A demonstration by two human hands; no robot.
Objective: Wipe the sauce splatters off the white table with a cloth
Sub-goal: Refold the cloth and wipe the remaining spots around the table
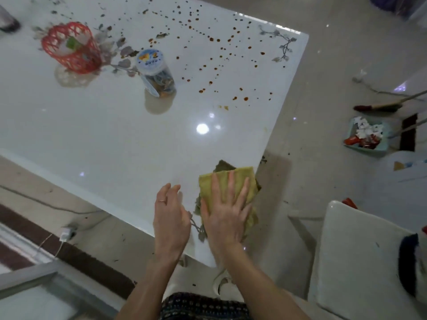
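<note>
A glossy white table (pixel 104 139) fills the view, its near corner pointing at me. Brown sauce splatters (pixel 215 65) dot the far right part of the top. A folded yellow-green cloth (pixel 240 179) lies at the near right edge of the table. My right hand (pixel 227 211) presses flat on the cloth with straight, spread fingers. My left hand (pixel 169 213) hovers just left of the cloth with relaxed fingers, holding nothing; a ring shows on one finger.
A red mesh basket (pixel 72 48) and a clear lidded jar (pixel 156 72) stand on the far left half of the table. A white chair (pixel 360 262) sits at the lower right. A dustpan with scraps (pixel 367 135) and a broom (pixel 381 107) lie on the floor at right.
</note>
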